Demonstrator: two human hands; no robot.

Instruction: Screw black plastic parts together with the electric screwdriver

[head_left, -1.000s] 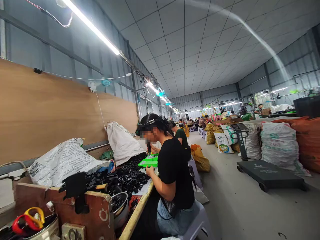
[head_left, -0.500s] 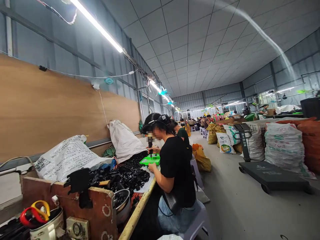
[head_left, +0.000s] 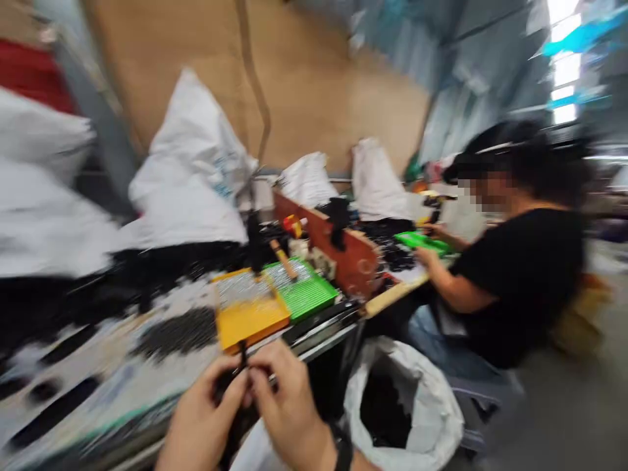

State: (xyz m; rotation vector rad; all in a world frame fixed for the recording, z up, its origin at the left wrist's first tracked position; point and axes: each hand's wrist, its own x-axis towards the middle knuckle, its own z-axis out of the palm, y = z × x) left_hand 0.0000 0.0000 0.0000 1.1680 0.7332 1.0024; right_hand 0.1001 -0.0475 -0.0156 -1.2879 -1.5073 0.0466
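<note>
The picture is motion-blurred. At the bottom centre my left hand (head_left: 203, 418) and my right hand (head_left: 289, 409) are together, both pinching a small black part (head_left: 241, 376) between the fingertips. Just beyond them on the workbench (head_left: 98, 366) lie a yellow tray (head_left: 248, 314) and a green tray (head_left: 304, 291), with a tool handle (head_left: 283, 258) resting across them. Loose black parts (head_left: 176, 333) are scattered over the bench to the left.
An open white sack (head_left: 407, 399) holding dark parts stands below the bench edge. A red-brown wooden divider (head_left: 350, 252) separates my place from a seated co-worker in black (head_left: 520, 275) at a green tray (head_left: 422, 241). White sacks (head_left: 191, 176) are piled along the wall.
The view has swung sharply from the hall and the seated co-worker down and left to my own bench. My two hands, unseen before, now appear holding a small black part.
</note>
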